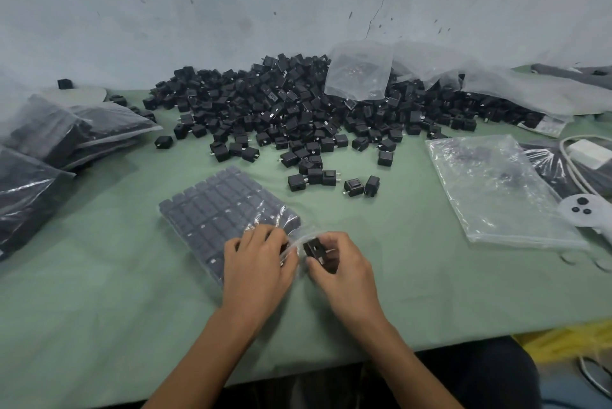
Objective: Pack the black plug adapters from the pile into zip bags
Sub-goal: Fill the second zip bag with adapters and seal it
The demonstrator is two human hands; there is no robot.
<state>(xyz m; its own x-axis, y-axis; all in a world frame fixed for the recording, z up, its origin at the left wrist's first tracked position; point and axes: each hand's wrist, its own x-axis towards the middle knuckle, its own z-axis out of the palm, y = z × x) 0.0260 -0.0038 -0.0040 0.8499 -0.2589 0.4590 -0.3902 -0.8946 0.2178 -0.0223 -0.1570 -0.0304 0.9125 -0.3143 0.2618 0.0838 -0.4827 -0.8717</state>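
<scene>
A big pile of black plug adapters (298, 104) lies at the back of the green table (414, 292). In front of me a clear zip bag (218, 206) lies flat, filled with neat rows of adapters. My left hand (256, 266) holds the bag's open mouth at its near right corner, fingers curled on the plastic. My right hand (341, 263) grips black adapters (316, 249) right at that opening. A few loose adapters (331, 180) lie just beyond the bag.
Filled bags (66, 137) are stacked at the left edge. A stack of empty zip bags (493, 186) lies at the right, with a white controller (583, 210) and a white cable (573, 170) beside it. Crumpled clear plastic (430, 70) covers the pile's back right.
</scene>
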